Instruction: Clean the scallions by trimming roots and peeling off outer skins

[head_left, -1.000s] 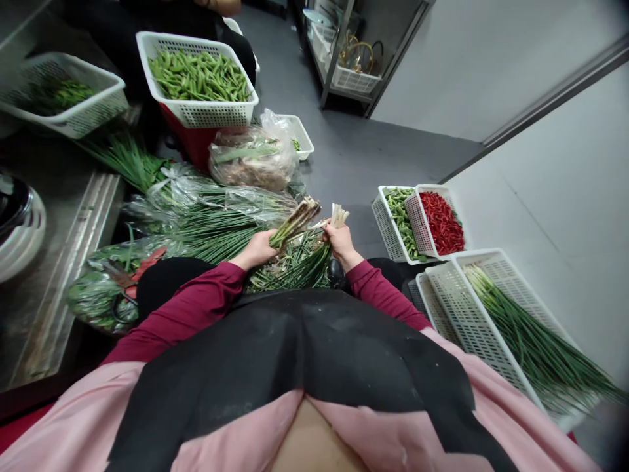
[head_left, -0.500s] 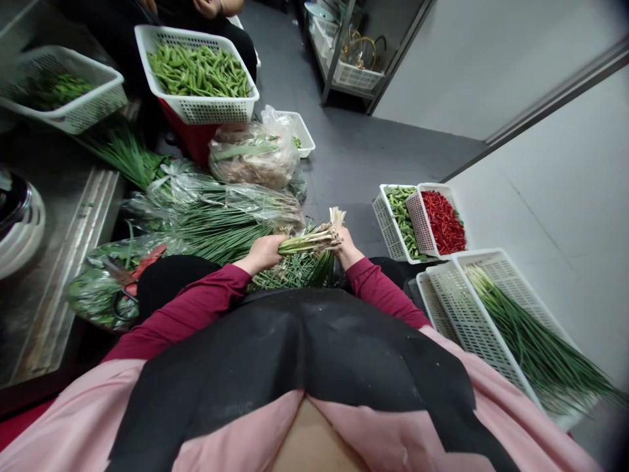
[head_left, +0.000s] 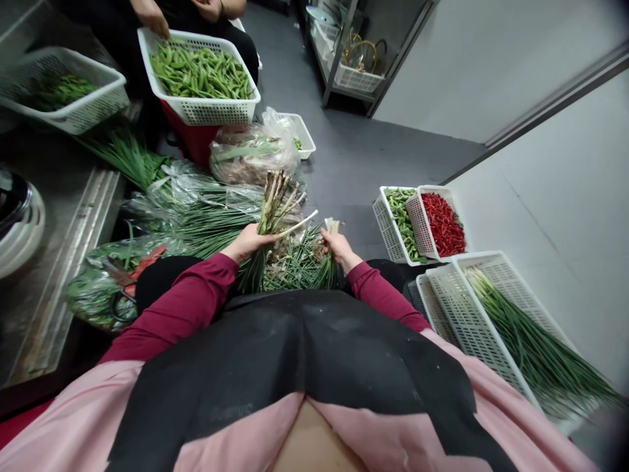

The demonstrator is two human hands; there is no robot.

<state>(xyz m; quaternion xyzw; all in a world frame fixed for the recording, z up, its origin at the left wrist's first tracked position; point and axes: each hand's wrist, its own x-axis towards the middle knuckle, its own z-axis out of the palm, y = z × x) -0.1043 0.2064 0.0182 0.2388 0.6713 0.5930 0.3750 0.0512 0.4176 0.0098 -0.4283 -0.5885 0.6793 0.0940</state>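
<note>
My left grip (head_left: 250, 241) is closed round a soiled scallion bunch (head_left: 273, 208), brown-stained root ends uppermost, green leaves hanging below, one white stalk jutting to the right. My right grip (head_left: 338, 245) pinches a smaller clean bunch (head_left: 332, 225), white ends up and green leaves drooping. Both are held before my black apron (head_left: 275, 347), with loose green trimmings (head_left: 295, 265) between them. The floor (head_left: 344, 151) is grey; near its right-hand edge, beside a white wall (head_left: 565, 183), perforated white baskets (head_left: 386, 226) contain green chillies (head_left: 401, 216), red chillies (head_left: 442, 223) and further scallions (head_left: 531, 334). A metal shelf unit (head_left: 340, 56) stands toward its far edge.
</note>
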